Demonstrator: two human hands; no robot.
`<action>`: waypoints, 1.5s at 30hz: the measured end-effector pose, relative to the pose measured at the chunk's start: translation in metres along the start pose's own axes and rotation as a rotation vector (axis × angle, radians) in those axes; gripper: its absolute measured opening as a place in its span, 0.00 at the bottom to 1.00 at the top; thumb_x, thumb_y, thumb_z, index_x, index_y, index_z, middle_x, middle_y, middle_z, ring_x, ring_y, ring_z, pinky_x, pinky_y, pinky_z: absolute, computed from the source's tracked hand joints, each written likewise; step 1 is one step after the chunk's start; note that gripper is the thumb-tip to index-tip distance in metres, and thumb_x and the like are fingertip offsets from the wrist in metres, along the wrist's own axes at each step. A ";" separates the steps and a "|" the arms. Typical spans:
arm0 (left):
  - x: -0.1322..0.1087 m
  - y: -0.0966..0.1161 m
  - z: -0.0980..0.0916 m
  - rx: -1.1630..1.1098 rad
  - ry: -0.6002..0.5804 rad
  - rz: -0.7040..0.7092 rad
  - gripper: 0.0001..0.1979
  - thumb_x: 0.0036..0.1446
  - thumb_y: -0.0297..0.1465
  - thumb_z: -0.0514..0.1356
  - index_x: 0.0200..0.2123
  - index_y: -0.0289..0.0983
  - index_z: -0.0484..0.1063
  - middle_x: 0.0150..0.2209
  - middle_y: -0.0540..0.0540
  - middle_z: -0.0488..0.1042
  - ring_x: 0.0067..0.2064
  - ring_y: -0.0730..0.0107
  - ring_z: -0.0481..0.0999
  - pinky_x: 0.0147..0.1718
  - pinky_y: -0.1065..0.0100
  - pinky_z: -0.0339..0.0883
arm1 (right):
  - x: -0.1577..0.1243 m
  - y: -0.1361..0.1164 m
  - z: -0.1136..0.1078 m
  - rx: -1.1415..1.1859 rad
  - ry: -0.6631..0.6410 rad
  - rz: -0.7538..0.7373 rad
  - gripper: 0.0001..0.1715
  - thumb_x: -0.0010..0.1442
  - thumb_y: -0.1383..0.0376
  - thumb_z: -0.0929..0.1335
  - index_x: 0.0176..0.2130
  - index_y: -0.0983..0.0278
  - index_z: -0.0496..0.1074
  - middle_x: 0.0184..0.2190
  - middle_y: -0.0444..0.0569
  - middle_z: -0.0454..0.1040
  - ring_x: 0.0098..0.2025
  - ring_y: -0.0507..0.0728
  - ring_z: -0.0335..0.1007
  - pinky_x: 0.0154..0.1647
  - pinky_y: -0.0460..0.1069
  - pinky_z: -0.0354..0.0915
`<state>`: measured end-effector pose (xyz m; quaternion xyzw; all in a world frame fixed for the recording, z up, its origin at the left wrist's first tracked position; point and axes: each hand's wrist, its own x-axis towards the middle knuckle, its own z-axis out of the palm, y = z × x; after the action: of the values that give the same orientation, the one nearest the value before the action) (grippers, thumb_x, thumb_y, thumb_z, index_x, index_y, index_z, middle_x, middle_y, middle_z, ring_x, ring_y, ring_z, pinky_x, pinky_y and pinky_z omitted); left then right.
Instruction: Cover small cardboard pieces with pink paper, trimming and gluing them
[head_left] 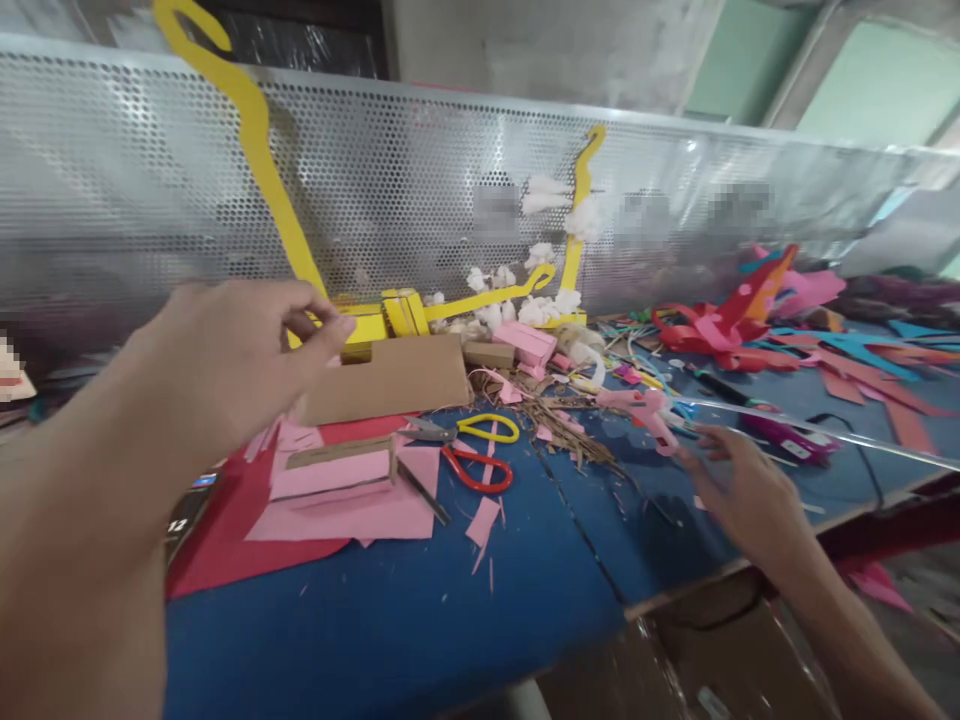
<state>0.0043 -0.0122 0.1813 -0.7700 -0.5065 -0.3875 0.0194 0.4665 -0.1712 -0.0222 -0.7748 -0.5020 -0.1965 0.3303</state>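
Note:
My left hand [225,360] is raised at the left, over a piece of brown cardboard [420,370]. Its thumb and fingertips are drawn together in a pinch; anything between them is too small or hidden to make out. On the right, my right hand [750,495] reaches over the table with thumb and fingers apart. Its fingertips are right at the handle of a pink glue gun [643,408], not wrapped round it. A long clear glue stick [810,425] sticks out behind the gun. Scissors [484,455] with yellow and red handles lie beside a pink-covered cardboard box [337,472].
Yellow cut-out strips [262,170] lean on a perforated metal panel [420,190] with white cotton tufts [540,305]. Red and pink paper shapes [735,330] and a purple tool [795,440] lie right. A phone [184,515] sits left. Cardboard scraps [570,435] cover the blue table [390,640].

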 end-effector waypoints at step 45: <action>-0.105 -0.133 0.102 -0.541 -0.094 -0.124 0.30 0.61 0.44 0.65 0.64 0.44 0.65 0.61 0.38 0.72 0.60 0.50 0.74 0.57 0.51 0.70 | 0.015 -0.263 0.096 0.723 -0.400 -0.544 0.09 0.72 0.63 0.62 0.43 0.60 0.72 0.42 0.52 0.77 0.44 0.59 0.73 0.48 0.55 0.69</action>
<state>-0.0622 0.0158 -0.0034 -0.7319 -0.4311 -0.4729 -0.2341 0.2318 -0.0206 0.0023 -0.4739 -0.7757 0.0639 0.4119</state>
